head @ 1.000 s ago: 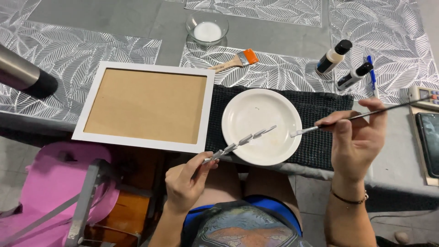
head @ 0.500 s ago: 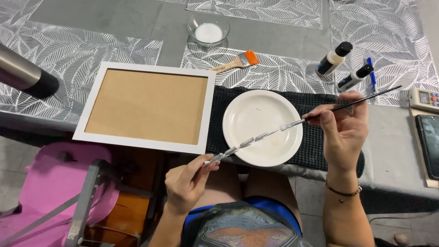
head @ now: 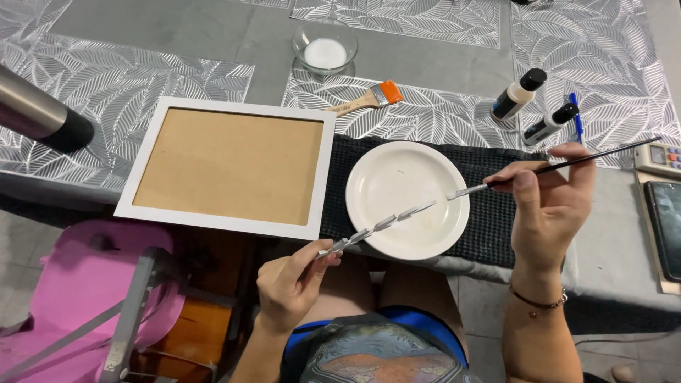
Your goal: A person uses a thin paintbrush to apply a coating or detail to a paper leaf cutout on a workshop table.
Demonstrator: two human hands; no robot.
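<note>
My left hand (head: 292, 281) grips the lower end of a silver twisted stick (head: 376, 227) that slants up over the white plate (head: 383, 170). My right hand (head: 550, 202) pinches a thin black-handled paintbrush (head: 567, 164) with a silver ferrule, its tip pointing left over the plate, close to the stick's upper end. The plate rests on a black cloth (head: 489, 213). Left of the plate lies a white-framed brown board (head: 227, 167).
A flat orange-banded brush (head: 369, 99), a glass bowl of white stuff (head: 325, 48), two small black-capped bottles (head: 518, 96) and a blue pen (head: 576, 120) lie behind. A metal cylinder (head: 39, 117) juts in at left. A phone (head: 667, 227) at right; pink chair (head: 85, 298) below.
My right hand has drawn the paintbrush back to the right, so its tip now sits apart from the silver stick. The left hand has kept still.
</note>
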